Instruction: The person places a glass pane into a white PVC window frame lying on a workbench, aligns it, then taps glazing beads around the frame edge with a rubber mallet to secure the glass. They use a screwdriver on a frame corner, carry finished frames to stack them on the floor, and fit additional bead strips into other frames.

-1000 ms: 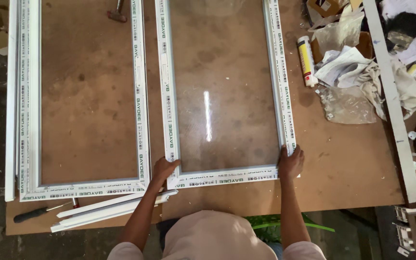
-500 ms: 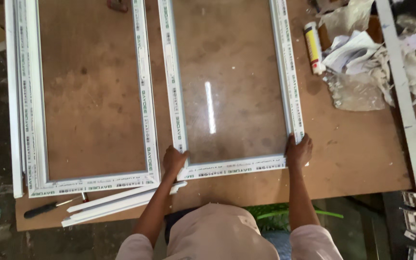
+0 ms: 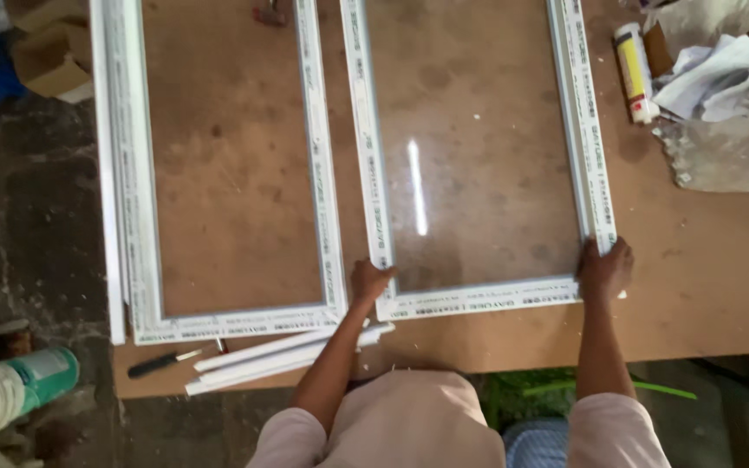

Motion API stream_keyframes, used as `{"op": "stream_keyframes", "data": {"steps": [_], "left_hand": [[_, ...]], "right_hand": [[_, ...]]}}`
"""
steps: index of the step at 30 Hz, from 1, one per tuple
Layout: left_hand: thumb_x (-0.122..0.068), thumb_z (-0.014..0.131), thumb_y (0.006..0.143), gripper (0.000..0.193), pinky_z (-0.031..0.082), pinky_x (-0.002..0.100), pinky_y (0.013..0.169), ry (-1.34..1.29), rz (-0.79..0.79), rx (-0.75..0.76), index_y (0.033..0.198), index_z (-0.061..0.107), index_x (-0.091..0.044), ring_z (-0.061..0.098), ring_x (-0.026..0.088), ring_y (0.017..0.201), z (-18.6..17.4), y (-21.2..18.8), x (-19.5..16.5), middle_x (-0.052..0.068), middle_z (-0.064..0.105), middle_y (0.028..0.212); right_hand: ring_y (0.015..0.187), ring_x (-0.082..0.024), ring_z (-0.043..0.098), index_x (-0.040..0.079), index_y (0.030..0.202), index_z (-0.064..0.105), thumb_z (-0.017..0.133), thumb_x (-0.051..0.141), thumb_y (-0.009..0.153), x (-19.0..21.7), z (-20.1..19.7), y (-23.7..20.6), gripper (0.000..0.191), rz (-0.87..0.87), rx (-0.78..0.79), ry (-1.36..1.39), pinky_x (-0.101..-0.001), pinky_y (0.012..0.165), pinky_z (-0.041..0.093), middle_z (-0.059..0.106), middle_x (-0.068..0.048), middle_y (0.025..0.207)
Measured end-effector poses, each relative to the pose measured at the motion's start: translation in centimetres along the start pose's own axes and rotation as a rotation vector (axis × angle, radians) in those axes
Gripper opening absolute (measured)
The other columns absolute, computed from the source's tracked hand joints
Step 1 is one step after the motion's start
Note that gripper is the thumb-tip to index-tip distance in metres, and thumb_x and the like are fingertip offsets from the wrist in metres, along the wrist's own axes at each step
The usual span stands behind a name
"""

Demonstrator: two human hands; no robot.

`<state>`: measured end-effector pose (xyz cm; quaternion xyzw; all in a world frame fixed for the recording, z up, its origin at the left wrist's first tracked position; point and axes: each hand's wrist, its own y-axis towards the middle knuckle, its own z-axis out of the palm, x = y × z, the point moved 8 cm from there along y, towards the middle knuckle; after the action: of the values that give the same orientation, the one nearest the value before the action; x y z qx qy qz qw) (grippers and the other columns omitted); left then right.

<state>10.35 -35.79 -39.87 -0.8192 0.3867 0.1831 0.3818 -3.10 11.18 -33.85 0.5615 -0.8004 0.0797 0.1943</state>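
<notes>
Now both hands keep the grip they had a moment ago: the left hand [image 3: 368, 282] on the near left corner of the glazed frame [image 3: 477, 296], the right hand [image 3: 604, 269] on its near right corner, fingers closed over the white rail at each spot. Only the view has drifted, so the frame sits further right in the picture than before; on the counter [image 3: 713, 295] it lies as it did, flat, close to the near edge.

Left of the frame, just beside it, lies an empty frame [image 3: 236, 322] of the same white profile, with bare brown board showing through it. Near that frame's front rail lie loose white strips [image 3: 288, 357] and a dark-handled knife [image 3: 162, 361]; one strip end passes under the left forearm. Right of the glazed frame, well apart, are a yellow-and-white tube [image 3: 635, 61] and a heap of crumpled rags [image 3: 721, 104].

The glass is clear and smooth, and carries one bright streak of reflected light. The counter is matte fibreboard, scuffed and stained.
</notes>
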Motion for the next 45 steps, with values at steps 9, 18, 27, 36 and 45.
{"op": "stream_keyframes", "data": {"steps": [9, 18, 27, 36, 45], "left_hand": [[-0.043, 0.080, 0.073, 0.047, 0.061, 0.046, 0.075, 0.178, 0.034, 0.071, 0.091, 0.078, 0.000, 0.076, 0.036, 0.079, 0.2, 1.3, -0.2, 0.019, 0.075, 0.081], [-0.042, 0.078, 0.073, 0.045, 0.062, 0.045, 0.077, 0.181, 0.036, 0.127, 0.090, 0.078, 0.000, 0.077, 0.035, 0.078, 1.2, 1.6, 0.5, 0.020, 0.077, 0.080], [-0.046, 0.080, 0.073, 0.048, 0.060, 0.046, 0.082, 0.234, 0.033, 0.144, 0.087, 0.079, 0.000, 0.076, 0.037, 0.083, 1.1, 2.1, 0.9, 0.022, 0.076, 0.084], [-0.048, 0.079, 0.072, 0.051, 0.061, 0.044, 0.081, 0.214, -0.025, 0.166, 0.090, 0.079, 0.000, 0.077, 0.034, 0.082, 1.1, 1.8, 1.0, 0.020, 0.077, 0.084], [-0.048, 0.080, 0.072, 0.051, 0.061, 0.043, 0.082, 0.235, -0.022, 0.175, 0.088, 0.079, 0.001, 0.077, 0.034, 0.082, 1.0, 1.9, 0.9, 0.020, 0.077, 0.083]], "right_hand": [[0.112, -0.043, 0.060, 0.004, 0.121, 0.064, 0.075, 0.047, 0.097, -0.1, 0.8, 0.4, 0.050, 0.016, -0.030, -0.063, -0.0556, 0.090, 0.048, 0.066, -0.020, 0.118], [0.117, -0.041, 0.058, 0.005, 0.123, 0.064, 0.074, 0.044, 0.100, -1.0, 1.6, -0.1, 0.046, -0.004, -0.032, 0.047, -0.0540, 0.097, 0.046, 0.066, -0.019, 0.121], [0.113, -0.041, 0.060, 0.006, 0.122, 0.066, 0.077, 0.044, 0.099, -0.9, 1.6, -0.3, 0.046, -0.018, -0.069, 0.017, -0.0545, 0.092, 0.047, 0.067, -0.018, 0.118], [0.112, -0.042, 0.060, 0.006, 0.122, 0.066, 0.076, 0.044, 0.100, -1.1, 1.6, -0.6, 0.045, -0.045, -0.073, 0.052, -0.0551, 0.092, 0.048, 0.067, -0.017, 0.115], [0.112, -0.042, 0.059, 0.004, 0.123, 0.064, 0.077, 0.043, 0.099, -1.0, 1.6, -0.4, 0.048, -0.046, -0.064, 0.031, -0.0547, 0.092, 0.047, 0.065, -0.018, 0.117]]}}
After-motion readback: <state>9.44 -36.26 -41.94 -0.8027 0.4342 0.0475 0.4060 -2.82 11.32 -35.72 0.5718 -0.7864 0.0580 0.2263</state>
